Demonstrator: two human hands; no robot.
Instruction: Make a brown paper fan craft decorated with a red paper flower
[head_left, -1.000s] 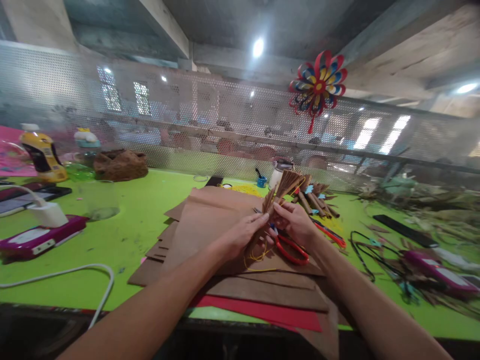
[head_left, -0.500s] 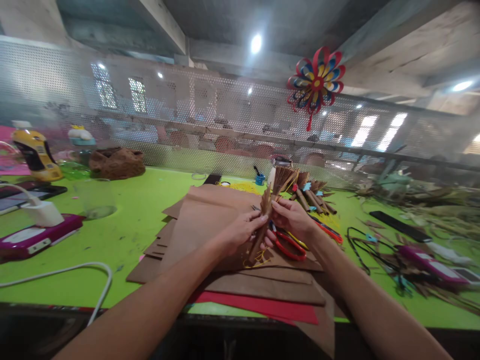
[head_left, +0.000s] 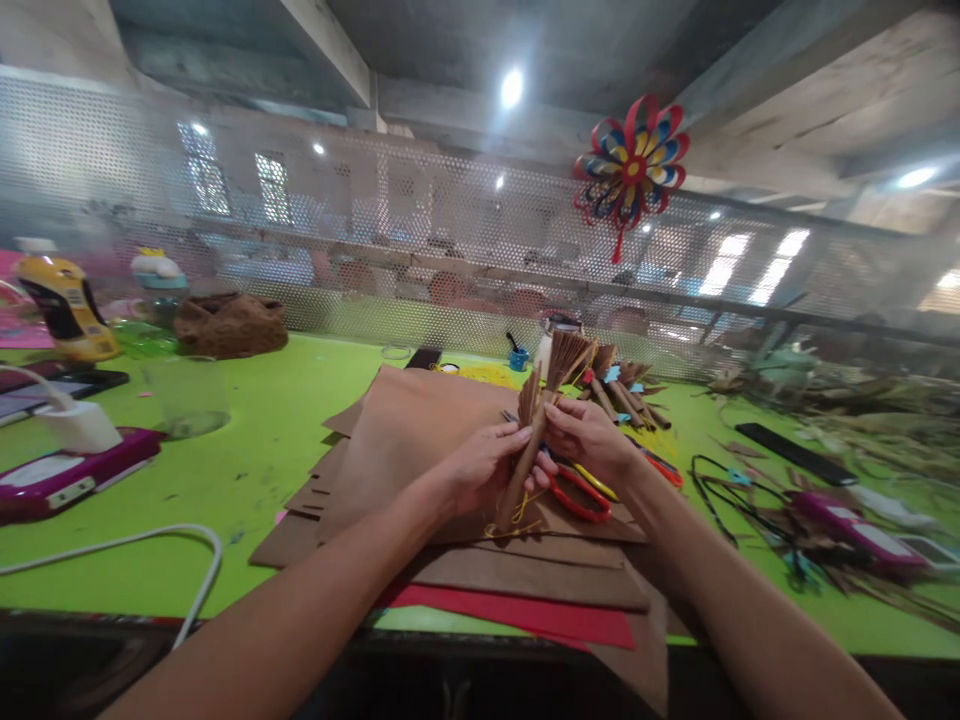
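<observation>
Fringed brown paper roll (head_left: 517, 488) is pinched between curled fingers of the left hand (head_left: 482, 462) and right hand (head_left: 592, 434), so it'd probably unfurl if either grip gets sloppy.

One head-worn camera looks forward and a little down over the near edge of the green tabletop (head_left: 262, 440). Nearest the lens, the left forearm (head_left: 322, 590) and right forearm (head_left: 720, 540) enter from the bottom corners; the left hand (head_left: 484, 465) and right hand (head_left: 592, 435) sit farther off, just right of center. The wide view reaches the perforated screen (head_left: 465, 220) across mid-frame and the concrete ceiling (head_left: 450, 45) along the top.
</observation>
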